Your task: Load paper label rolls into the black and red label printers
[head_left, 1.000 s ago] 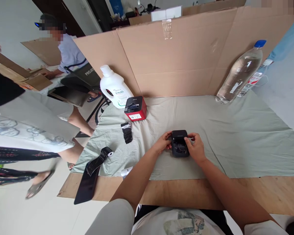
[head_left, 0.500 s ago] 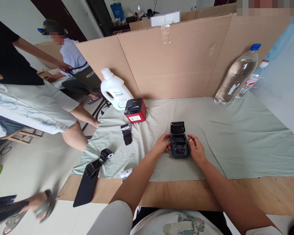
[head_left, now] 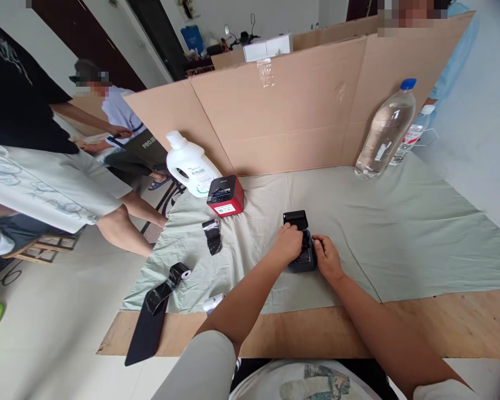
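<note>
While a black roll (head_left: 213, 235) and red printer (head_left: 225, 195) are lying left of the black printer (head_left: 300, 244), the left hand (head_left: 289, 243) is covering its open bay, fingers curled on it; the right hand (head_left: 326, 256) is gripping its right side; a water bottle (head_left: 384, 130) is standing far right.

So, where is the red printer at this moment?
The red printer stands on the green cloth at the left rear, beside the white jug, before the cardboard wall.

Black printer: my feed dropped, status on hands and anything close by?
Left hand on top of the black printer, lid up. Right hand at its right side. Red printer and black roll lie apart, left.
</note>
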Tool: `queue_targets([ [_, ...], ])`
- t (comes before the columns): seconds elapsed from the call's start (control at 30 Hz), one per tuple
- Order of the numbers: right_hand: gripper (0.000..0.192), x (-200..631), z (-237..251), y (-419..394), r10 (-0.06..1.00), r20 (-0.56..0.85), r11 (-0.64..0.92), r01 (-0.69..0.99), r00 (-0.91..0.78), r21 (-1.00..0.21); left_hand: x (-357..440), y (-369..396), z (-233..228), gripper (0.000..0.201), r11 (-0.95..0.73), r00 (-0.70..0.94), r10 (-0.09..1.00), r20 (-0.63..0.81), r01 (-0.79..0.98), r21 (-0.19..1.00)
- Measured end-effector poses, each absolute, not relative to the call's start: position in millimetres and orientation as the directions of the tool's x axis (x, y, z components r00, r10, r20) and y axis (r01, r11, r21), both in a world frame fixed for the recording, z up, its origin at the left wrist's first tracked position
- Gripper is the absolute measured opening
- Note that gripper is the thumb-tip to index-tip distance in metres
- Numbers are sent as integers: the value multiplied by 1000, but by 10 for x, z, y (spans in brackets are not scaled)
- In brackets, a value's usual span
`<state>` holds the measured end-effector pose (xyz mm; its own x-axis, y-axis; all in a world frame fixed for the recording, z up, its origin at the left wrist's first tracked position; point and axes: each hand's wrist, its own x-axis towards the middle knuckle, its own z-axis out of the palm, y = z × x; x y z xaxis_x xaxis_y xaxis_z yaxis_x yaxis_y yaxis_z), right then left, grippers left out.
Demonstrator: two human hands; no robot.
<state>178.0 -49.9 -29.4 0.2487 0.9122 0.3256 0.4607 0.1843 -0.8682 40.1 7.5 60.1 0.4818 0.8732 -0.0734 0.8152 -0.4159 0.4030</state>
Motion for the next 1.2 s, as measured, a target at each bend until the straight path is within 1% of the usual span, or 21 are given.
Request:
queue_targets([
  [0.1, 41, 1775, -295, -494, 913, 331, 193, 460, 240, -867, 459, 103, 632, 10, -423, 483, 867, -124, 844, 331],
  [0.2, 40, 1775, -291, -487, 913, 325, 188, 453, 246, -871, 473, 127, 664, 15, -429, 484, 864, -137, 851, 303],
  [0.33, 40, 1778, -280, -488, 915, 313, 180, 438, 254, -881, 402, 153, 699, 24, -393, 461, 878, -128, 848, 357],
  [0.43, 40, 1777, -268, -494, 915, 311, 177, 437, 257, -882, 330, 142, 712, 26, -359, 444, 886, -133, 838, 410],
  [0.57, 41, 1777, -259, -501, 921, 287, 159, 418, 262, -894, 294, 105, 685, 39, -364, 456, 883, -112, 816, 450],
  [0.63, 42, 1778, -260, -502, 925, 277, 154, 410, 260, -899, 312, 98, 668, 39, -379, 467, 875, -132, 828, 414],
  [0.73, 42, 1784, -264, -501, 925, 279, 155, 416, 256, -896, 358, 105, 662, 34, -390, 460, 868, -186, 864, 318],
  [0.8, 42, 1789, -267, -499, 925, 283, 159, 419, 254, -894, 378, 116, 662, 35, -389, 455, 870, -191, 870, 303],
  [0.9, 41, 1793, -273, -493, 923, 294, 171, 420, 248, -891, 364, 137, 641, 35, -391, 474, 863, -175, 846, 363],
  [1.0, 40, 1793, -267, -496, 920, 306, 186, 417, 244, -890, 298, 162, 593, 32, -372, 493, 857, -147, 791, 486],
  [1.07, 39, 1791, -239, -515, 915, 318, 196, 416, 248, -888, 240, 172, 567, 31, -347, 510, 855, -91, 693, 632],
  [1.13, 38, 1782, -184, -550, 895, 379, 251, 436, 237, -864, 192, 165, 558, 29, -333, 516, 857, 5, 546, 768],
  [1.2, 39, 1760, -106, -597, 863, 466, 339, 462, 193, -819, 174, 128, 563, 27, -371, 515, 850, 115, 429, 823],
])
